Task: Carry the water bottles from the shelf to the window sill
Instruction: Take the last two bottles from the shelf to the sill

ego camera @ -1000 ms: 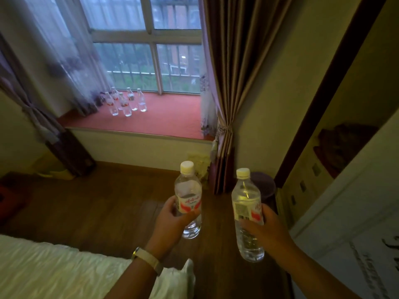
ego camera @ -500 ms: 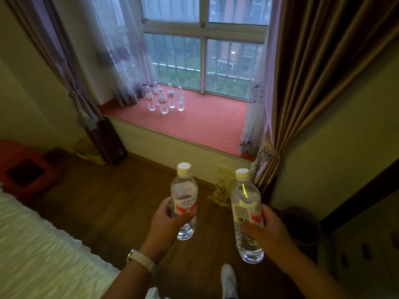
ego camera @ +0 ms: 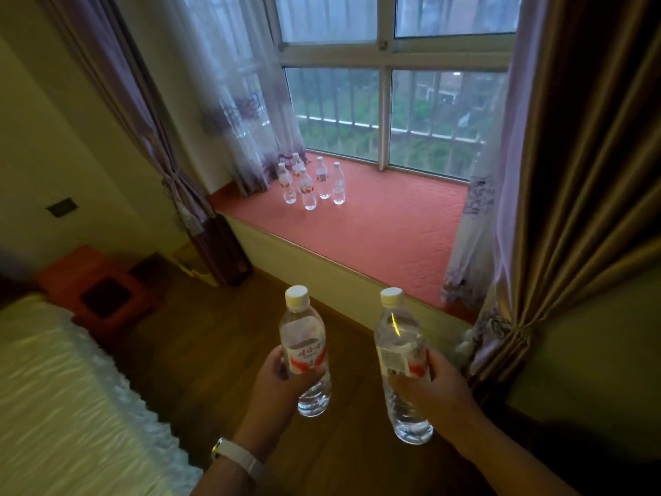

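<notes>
**A:** Which step is in hand?

**B:** The carry, I'd judge. The left hand (ego camera: 286, 379) has its fingers and thumb curled round the label of one water bottle (ego camera: 304, 338). The right hand (ego camera: 440, 392) wraps the second bottle (ego camera: 398, 349) the same way. Both bottles are upright and capped, held apart over the wooden floor (ego camera: 214, 334), short of the window sill (ego camera: 393, 238).

**A:** And what's inside them?

**B:** Clear water, close to full in each, as far as the dim light lets me judge.

**A:** Is anything on the sill already?

**B:** A group of bottles (ego camera: 311, 184) stands at its far left end, near the sheer curtain (ego camera: 246, 130). I count five, though one more may be hidden behind them.

**A:** What does the next move call for?

**B:** Probably stepping closer, reaching over the sill's front edge and setting both bottles down upright beside that group without knocking any over.
</notes>
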Motion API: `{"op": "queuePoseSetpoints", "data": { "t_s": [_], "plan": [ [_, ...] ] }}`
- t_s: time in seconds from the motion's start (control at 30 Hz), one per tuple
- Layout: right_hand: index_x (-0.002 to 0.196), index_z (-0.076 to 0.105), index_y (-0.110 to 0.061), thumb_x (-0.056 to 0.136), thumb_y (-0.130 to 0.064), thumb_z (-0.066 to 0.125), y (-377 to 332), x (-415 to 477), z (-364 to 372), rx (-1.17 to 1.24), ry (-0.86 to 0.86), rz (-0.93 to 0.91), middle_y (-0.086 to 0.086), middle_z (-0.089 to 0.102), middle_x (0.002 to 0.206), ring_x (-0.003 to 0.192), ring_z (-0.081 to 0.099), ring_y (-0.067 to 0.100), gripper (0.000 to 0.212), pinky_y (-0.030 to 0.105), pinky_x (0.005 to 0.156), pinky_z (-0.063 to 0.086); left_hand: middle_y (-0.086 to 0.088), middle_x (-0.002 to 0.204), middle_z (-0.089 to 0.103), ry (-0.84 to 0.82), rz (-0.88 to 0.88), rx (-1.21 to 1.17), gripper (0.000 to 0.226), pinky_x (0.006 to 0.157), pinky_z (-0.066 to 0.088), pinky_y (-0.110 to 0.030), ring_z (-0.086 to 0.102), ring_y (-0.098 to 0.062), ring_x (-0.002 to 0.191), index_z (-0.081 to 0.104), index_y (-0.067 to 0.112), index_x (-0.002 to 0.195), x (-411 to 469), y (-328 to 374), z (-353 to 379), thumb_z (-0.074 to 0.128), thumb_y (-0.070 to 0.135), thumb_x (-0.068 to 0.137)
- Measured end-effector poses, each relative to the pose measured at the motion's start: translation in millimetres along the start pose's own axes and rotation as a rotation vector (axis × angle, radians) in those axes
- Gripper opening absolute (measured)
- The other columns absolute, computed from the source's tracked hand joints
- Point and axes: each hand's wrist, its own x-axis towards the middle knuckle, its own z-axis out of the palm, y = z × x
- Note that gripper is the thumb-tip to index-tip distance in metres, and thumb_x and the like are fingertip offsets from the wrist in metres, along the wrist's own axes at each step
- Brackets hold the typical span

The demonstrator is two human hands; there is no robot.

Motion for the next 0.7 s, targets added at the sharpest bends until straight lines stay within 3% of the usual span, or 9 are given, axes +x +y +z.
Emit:
{"op": "queuePoseSetpoints", "data": {
  "t_s": [0.1, 0.23, 0.33, 0.43, 0.53, 0.6, 0.7],
  "plan": [
    [0.106, 0.066, -0.033, 0.067, -0.036, 0.083, -0.2, 26.9, 5.7, 0.037, -0.053, 0.018, -0.012, 0.076, 0.093, 0.082, 0.072, 0.005, 0.043, 0.020, 0.063, 0.055, 0.000, 0.113, 0.075, 0.021, -0.015, 0.015, 0.073, 0.084, 0.057, -0.038, 0.073, -0.020, 0.102, 0.065, 0.025, 0.114, 16.9, 4.0, -4.7, 0.093, 0.049, 0.052],
    [0.105, 0.066, -0.038, 0.076, -0.028, 0.082, -5.8, 64.4, 24.6, 0.016, -0.118, 0.018, -0.013, 0.076, 0.094, 0.084, 0.073, 0.006, 0.034, 0.036, 0.074, 0.057, 0.003, 0.114, 0.075, 0.077, -0.020, 0.007, 0.071, 0.075, 0.059, -0.028, 0.073, -0.014, 0.102, 0.063, 0.026, 0.118, 35.0, 10.4, -25.3, 0.092, 0.047, 0.057],
    [0.101, 0.065, -0.047, 0.077, -0.026, 0.081, -13.6, 92.3, 43.6, 0.019, -0.159, 0.008, -0.016, 0.075, 0.094, 0.083, 0.072, 0.004, 0.036, 0.036, 0.073, 0.056, 0.004, 0.109, 0.076, 0.134, -0.037, 0.001, 0.060, 0.074, 0.058, -0.026, 0.073, -0.015, 0.099, 0.064, 0.024, 0.115, 56.2, 11.0, -47.3, 0.088, 0.032, 0.061],
    [0.095, 0.062, -0.058, 0.075, -0.034, 0.082, -21.5, 122.4, 64.5, -0.003, -0.181, -0.006, -0.018, 0.074, 0.095, 0.083, 0.072, 0.004, 0.038, 0.036, 0.072, 0.057, 0.003, 0.106, 0.077, 0.168, -0.065, -0.028, 0.059, 0.080, 0.059, -0.035, 0.074, -0.017, 0.097, 0.065, 0.022, 0.114, 85.1, 12.2, -68.8, 0.087, 0.028, 0.059],
    [0.097, 0.064, -0.053, 0.064, -0.041, 0.083, -30.7, 158.0, 87.2, 0.013, -0.185, -0.009, -0.010, 0.076, 0.095, 0.084, 0.074, 0.011, 0.040, 0.039, 0.072, 0.058, 0.003, 0.105, 0.077, 0.158, -0.064, -0.048, 0.060, 0.080, 0.059, -0.037, 0.074, -0.019, 0.097, 0.065, 0.021, 0.113, 123.9, 19.8, -89.5, 0.087, 0.030, 0.058],
    [0.095, 0.066, -0.051, 0.059, -0.042, 0.084, -41.5, 190.5, 114.6, 0.026, -0.175, -0.017, -0.007, 0.077, 0.095, 0.084, 0.075, 0.015, 0.041, 0.033, 0.066, 0.058, 0.006, 0.105, 0.077, 0.134, -0.047, -0.059, 0.063, 0.077, 0.058, -0.033, 0.074, -0.015, 0.096, 0.065, 0.024, 0.113, 162.5, 30.7, -111.0, 0.087, 0.037, 0.056],
    [0.096, 0.068, -0.044, 0.061, -0.036, 0.085, -60.3, 239.3, 156.4, 0.046, -0.143, -0.029, -0.002, 0.077, 0.095, 0.083, 0.075, 0.017, 0.040, 0.028, 0.063, 0.057, 0.005, 0.109, 0.076, 0.093, -0.021, -0.055, 0.057, 0.084, 0.058, -0.037, 0.073, -0.014, 0.099, 0.064, 0.024, 0.117, 225.5, 48.8, -146.8, 0.087, 0.032, 0.065]
  ]
}}
